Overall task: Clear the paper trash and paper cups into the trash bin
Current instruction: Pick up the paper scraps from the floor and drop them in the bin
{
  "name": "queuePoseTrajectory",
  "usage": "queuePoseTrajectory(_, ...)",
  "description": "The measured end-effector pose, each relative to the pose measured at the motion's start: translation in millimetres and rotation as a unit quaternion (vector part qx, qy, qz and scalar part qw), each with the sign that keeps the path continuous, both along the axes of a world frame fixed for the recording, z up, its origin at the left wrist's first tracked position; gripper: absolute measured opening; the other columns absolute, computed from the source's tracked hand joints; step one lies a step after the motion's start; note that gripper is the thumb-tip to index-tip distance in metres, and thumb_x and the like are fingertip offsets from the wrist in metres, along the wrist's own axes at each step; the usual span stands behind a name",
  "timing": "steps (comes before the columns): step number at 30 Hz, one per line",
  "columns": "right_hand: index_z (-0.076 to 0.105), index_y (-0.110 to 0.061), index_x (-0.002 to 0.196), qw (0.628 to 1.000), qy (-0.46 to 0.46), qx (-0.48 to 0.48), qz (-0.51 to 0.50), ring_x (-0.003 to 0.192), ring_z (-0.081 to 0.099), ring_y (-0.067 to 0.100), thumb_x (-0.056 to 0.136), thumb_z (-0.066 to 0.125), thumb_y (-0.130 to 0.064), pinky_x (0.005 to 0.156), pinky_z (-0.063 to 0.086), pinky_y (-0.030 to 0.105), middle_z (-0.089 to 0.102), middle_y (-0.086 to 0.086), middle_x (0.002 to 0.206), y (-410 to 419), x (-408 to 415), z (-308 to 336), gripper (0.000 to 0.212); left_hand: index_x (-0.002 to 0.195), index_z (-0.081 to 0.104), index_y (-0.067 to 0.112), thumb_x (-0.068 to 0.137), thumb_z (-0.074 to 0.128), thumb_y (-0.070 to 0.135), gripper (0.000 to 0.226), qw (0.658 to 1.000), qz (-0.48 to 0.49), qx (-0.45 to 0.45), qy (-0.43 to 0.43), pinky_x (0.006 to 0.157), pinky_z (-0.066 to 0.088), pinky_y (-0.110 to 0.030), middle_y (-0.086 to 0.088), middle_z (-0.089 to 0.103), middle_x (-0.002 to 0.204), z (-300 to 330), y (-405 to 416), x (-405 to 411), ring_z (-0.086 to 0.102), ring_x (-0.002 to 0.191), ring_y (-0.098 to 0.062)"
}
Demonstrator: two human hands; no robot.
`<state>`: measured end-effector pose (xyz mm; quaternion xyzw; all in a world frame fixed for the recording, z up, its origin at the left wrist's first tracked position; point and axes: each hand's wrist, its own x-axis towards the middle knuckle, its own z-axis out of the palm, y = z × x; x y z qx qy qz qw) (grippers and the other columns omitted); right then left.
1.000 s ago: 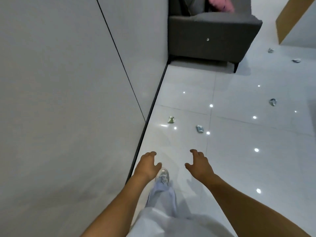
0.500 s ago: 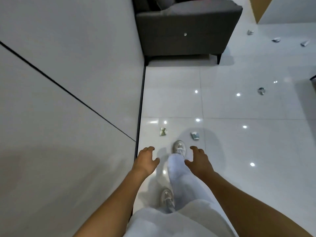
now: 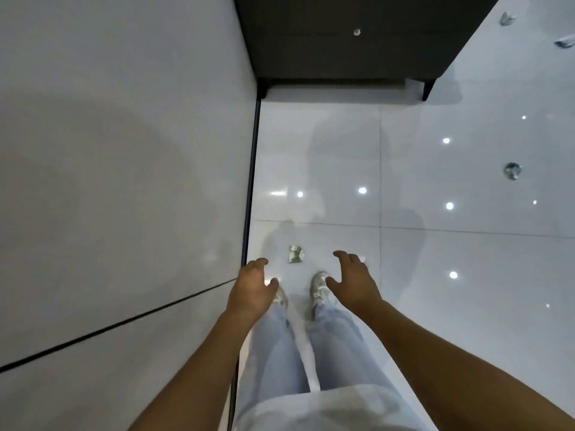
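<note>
Both hands are extended forward and down over the glossy tiled floor (image 3: 466, 306), holding nothing. The left hand (image 3: 250, 289) has its fingers loosely curled and relaxed; the right hand (image 3: 353, 283) is spread, fingers apart and slightly bent. The nearest piece of crumpled paper trash (image 3: 295, 254) lies on the floor just ahead of the shoes (image 3: 319, 290), between the two hands in the view and beyond the fingertips – neither hand touches it. It appears slightly elongated, its long axis running roughly away from the person, though it is too small to be certain. By position it sits a little nearer the right hand's index finger than the left hand's, so the right hand is judged the likelier to take it; a bend or crouch will be needed first. Further scraps lie well apart to the right – one crumpled piece (image 3: 511, 171) mid-floor and two more (image 3: 507, 18) near the dark grey sofa (image 3: 357, 57). The white wall (image 3: 124, 150) runs close along the left. No trash bin is in view, so the carry direction cannot be stated
</note>
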<state>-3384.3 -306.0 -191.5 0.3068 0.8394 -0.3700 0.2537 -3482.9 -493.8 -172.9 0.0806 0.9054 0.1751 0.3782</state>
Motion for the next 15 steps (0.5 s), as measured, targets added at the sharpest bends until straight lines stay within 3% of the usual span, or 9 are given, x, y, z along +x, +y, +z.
queuePoseTrajectory(5, 0.032, -0.018, 0.145, 1.0, -0.019, -0.023, -0.006, 0.129, 0.041, 0.024, 0.09, 0.06, -0.026, 0.099, 0.042, 0.034, 0.038, 0.007, 0.147, 0, -49, -73, 0.063, 0.135, 0.045, 0.012, 0.092, 0.056, 0.023, 0.046, 1.0, -0.023, 0.003, -0.012, 0.088, 0.027, -0.014, -0.005, 0.049, 0.136, -64, 5, -42, 0.041, 0.127, -0.019)
queuePoseTrajectory(15, 0.038, -0.02, 0.142, 0.993, -0.021, -0.027, -0.113, 0.124, 0.046, 0.025, 0.088, 0.064, -0.027, 0.097, 0.04, 0.032, 0.044, 0.005, 0.141, -17, -83, -331, 0.061, 0.14, 0.039, 0.016, 0.092, 0.055, 0.021, 0.051, 0.997, -0.08, 0.0, -0.011, 0.102, 0.023, -0.016, 0.001, 0.037, 0.148, -303, 0, -86, 0.03, 0.136, -0.013)
